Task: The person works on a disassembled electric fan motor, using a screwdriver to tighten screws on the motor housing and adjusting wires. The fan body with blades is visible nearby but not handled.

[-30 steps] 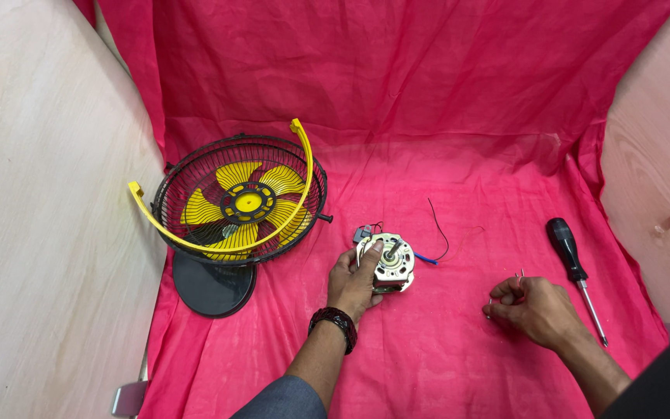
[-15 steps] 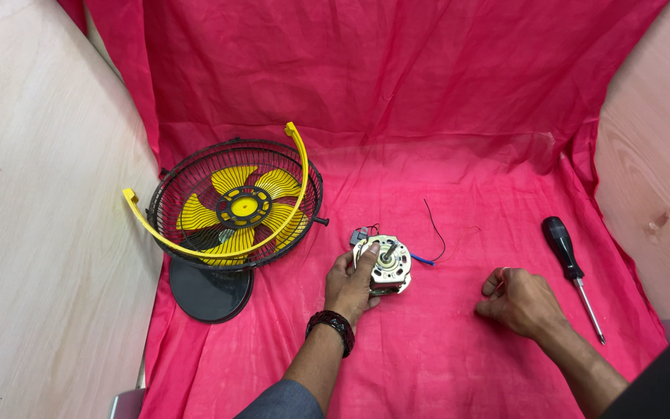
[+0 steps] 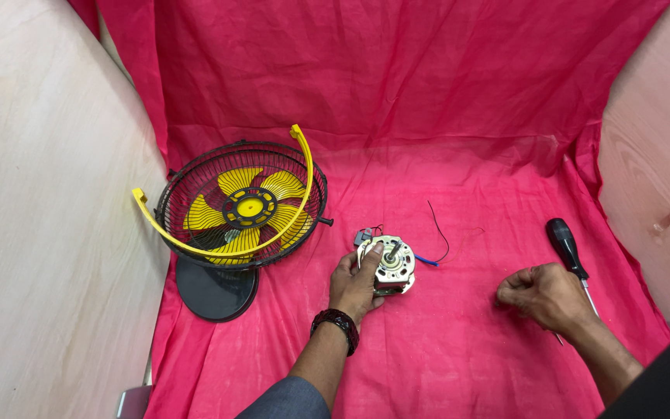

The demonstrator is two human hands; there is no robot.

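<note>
Left hand (image 3: 357,281): fingers wrapped round the motor (image 3: 391,264), gripping its left side.
Right hand (image 3: 546,296): closed fist, contents unclear, well right of motor, beside screwdriver (image 3: 568,247).
Fan (image 3: 238,208): left of motor.

Wrinkled pink cloth (image 3: 443,101) drapes between pale plywood walls (image 3: 32,194), evenly lit.

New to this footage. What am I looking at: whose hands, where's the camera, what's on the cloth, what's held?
There is no machine here: a person works with bare hands, and the one camera sits on their head, looking down. The left hand grips a small electric motor with loose wires. The right hand is closed in a fist on the pink cloth; whether it holds anything cannot be seen. Beside it lies a black-handled screwdriver. To the left are a caged fan with yellow blades and a dark round base.
</note>
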